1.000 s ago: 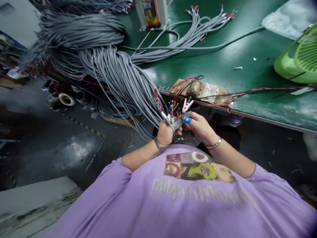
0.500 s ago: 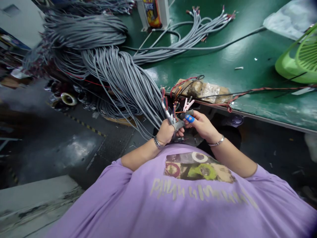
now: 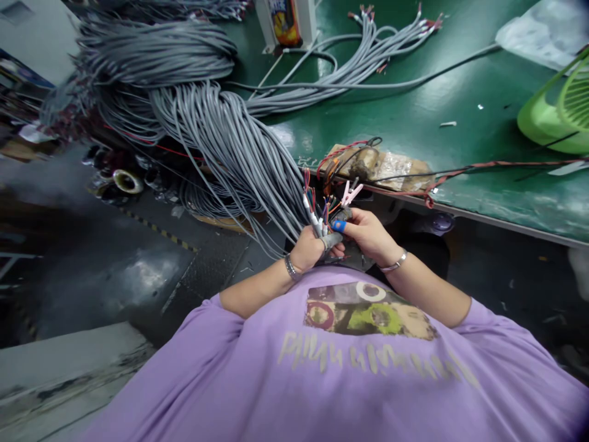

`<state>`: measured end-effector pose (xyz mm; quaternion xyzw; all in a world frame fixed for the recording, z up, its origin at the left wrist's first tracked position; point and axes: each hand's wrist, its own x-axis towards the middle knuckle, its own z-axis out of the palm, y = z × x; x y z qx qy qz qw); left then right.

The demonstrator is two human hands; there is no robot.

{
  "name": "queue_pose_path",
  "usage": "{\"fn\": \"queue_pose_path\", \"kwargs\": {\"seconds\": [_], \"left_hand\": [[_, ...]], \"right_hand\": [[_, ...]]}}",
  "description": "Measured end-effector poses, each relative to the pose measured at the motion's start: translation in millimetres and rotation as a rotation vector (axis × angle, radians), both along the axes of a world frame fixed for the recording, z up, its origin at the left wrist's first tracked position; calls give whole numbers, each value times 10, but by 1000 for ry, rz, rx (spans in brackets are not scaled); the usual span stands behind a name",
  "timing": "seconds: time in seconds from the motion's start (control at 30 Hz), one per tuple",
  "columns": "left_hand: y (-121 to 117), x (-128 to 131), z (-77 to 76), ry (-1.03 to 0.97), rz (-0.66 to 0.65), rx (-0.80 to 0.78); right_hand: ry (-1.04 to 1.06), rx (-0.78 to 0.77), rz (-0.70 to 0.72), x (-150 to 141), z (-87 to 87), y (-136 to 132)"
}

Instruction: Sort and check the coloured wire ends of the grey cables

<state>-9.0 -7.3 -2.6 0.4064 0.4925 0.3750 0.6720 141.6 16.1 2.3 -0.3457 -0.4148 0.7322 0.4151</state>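
My left hand (image 3: 309,248) is closed around the stripped ends of several grey cables (image 3: 257,147), with a grey covering on one finger. Thin coloured wires (image 3: 327,205) fan out above that fist, beside white sleeve-like sections. My right hand (image 3: 375,238), a blue finger cot (image 3: 339,226) on its thumb, pinches thumb and forefinger together at these wires. An orange wire runs towards its fingertips, though the exact grip is partly hidden. Just above the right fingers, a pink clip (image 3: 351,194) sits at the table's edge.
A green table (image 3: 469,135) stretches ahead, its edge just beyond my hands. A taped block (image 3: 391,170) with red and black wires lies along it. Coiled grey cables (image 3: 170,55) pile up at left; a green fan (image 3: 552,116) stands right. Below is a dark floor (image 3: 115,264).
My right hand has moved left and slightly down, bringing its blue-capped thumb close to the wires at my left hand. My left hand stays closed on the cables.
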Motion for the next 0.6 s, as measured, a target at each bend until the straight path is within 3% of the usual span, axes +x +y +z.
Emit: {"fn": "queue_pose_path", "kwargs": {"seconds": [0.27, 0.4, 0.6], "left_hand": [[27, -6, 82, -122, 223, -12], [44, 15, 111, -128, 248, 0], [38, 27, 95, -126, 205, 7]], "right_hand": [[58, -129, -85, 124, -114, 68], [84, -82, 0, 152, -150, 32], [134, -52, 47, 46, -37, 38]]}}
